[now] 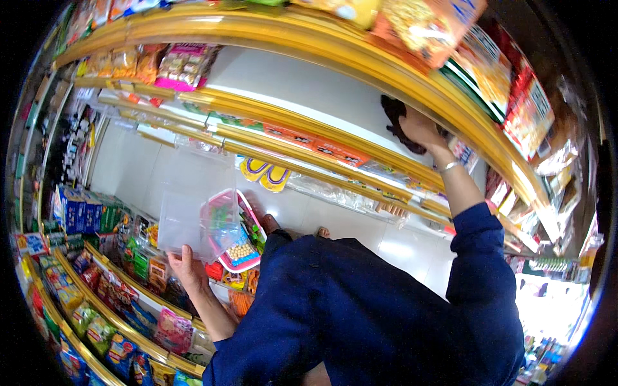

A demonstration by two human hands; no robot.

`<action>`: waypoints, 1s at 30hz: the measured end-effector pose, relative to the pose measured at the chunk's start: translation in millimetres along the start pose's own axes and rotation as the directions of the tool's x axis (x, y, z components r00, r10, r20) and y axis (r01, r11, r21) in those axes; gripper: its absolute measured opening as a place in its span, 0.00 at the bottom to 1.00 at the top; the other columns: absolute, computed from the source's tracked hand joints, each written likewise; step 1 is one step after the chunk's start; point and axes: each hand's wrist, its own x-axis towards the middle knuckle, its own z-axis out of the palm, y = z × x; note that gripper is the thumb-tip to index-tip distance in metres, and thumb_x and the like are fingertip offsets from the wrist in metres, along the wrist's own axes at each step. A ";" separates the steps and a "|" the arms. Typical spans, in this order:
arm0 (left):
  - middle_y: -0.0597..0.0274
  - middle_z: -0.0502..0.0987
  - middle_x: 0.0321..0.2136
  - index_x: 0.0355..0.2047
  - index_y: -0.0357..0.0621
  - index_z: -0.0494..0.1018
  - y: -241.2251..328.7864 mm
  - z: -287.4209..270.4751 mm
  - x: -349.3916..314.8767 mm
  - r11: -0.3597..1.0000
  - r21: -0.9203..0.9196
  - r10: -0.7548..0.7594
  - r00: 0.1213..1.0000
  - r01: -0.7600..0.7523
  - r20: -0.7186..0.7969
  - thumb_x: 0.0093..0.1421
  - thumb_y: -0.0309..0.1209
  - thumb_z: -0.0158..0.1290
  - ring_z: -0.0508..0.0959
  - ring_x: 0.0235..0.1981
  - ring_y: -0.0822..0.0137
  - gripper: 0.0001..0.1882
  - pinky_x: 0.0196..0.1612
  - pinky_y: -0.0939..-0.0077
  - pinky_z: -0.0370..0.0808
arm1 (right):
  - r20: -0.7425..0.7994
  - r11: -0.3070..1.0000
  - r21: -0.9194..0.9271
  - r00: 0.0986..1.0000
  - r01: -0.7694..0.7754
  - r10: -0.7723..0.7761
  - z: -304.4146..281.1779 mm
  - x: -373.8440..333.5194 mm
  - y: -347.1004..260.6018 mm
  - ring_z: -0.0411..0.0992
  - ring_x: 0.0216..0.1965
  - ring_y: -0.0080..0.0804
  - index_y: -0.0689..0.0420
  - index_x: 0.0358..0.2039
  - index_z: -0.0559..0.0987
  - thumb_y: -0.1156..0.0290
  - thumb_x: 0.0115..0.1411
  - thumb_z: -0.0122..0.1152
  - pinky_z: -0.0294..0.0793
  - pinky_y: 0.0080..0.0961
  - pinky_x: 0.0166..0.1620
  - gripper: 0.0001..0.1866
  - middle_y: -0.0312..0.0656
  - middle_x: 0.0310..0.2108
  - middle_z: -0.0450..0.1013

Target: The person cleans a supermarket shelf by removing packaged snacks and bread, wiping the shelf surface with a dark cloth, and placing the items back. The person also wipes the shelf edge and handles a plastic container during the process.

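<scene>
My left hand grips the near edge of a translucent plastic box, held out over the aisle at my left side. The thumb shows along its rim, and the box looks empty. My right arm reaches to the right into a bare white shelf, below a gold-edged upper shelf. There my right hand is closed on a dark cloth that lies against the shelf surface. The upper shelf edge partly covers the fingers. A pink-rimmed basket of packets shows below and through the box.
Snack packets stand at the bare shelf's left end. Large bags overhang from the upper shelf near my right arm. Yellow slippers show below the shelves. Racks of packaged snacks line my left side.
</scene>
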 end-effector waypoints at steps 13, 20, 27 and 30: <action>0.57 0.68 0.46 0.51 0.36 0.60 0.4 -21.5 1.9 1.000 -0.011 0.000 0.988 -0.002 -0.155 0.48 0.32 0.62 0.68 0.48 0.64 0.33 0.53 0.68 0.62 | 0.194 0.665 0.742 0.976 -0.079 -0.100 -6.7 197.0 -288.3 0.70 0.43 0.55 0.67 0.40 0.73 0.65 0.52 0.47 0.68 0.38 0.46 0.20 0.61 0.39 0.72; 0.58 0.69 0.44 0.48 0.37 0.62 -27.1 -34.0 -1.3 0.997 -0.030 -0.071 0.969 0.066 -0.237 0.44 0.34 0.65 0.70 0.45 0.65 0.34 0.50 0.70 0.65 | -0.169 -0.285 0.959 0.777 -0.013 -0.606 13.0 233.4 -315.0 0.73 0.37 0.41 0.64 0.45 0.71 0.66 0.58 0.47 0.72 0.31 0.40 0.18 0.50 0.37 0.73; 0.58 0.70 0.42 0.49 0.37 0.62 -36.1 -31.2 0.5 0.995 -0.080 -0.072 0.973 0.056 -0.220 0.41 0.34 0.67 0.71 0.43 0.65 0.37 0.48 0.70 0.68 | -0.004 -0.635 0.608 0.799 -0.476 -0.602 17.4 200.6 -242.4 0.70 0.40 0.39 0.54 0.47 0.71 0.55 0.62 0.40 0.72 0.37 0.42 0.21 0.44 0.42 0.71; 0.58 0.70 0.43 0.50 0.36 0.61 -28.0 -21.0 6.2 0.999 -0.052 0.007 0.989 -0.015 -0.149 0.40 0.33 0.67 0.72 0.43 0.65 0.38 0.48 0.70 0.69 | 0.217 -0.311 0.923 0.974 -0.225 -0.062 -12.8 139.8 -192.4 0.71 0.36 0.38 0.54 0.50 0.67 0.45 0.58 0.40 0.74 0.32 0.28 0.29 0.45 0.44 0.70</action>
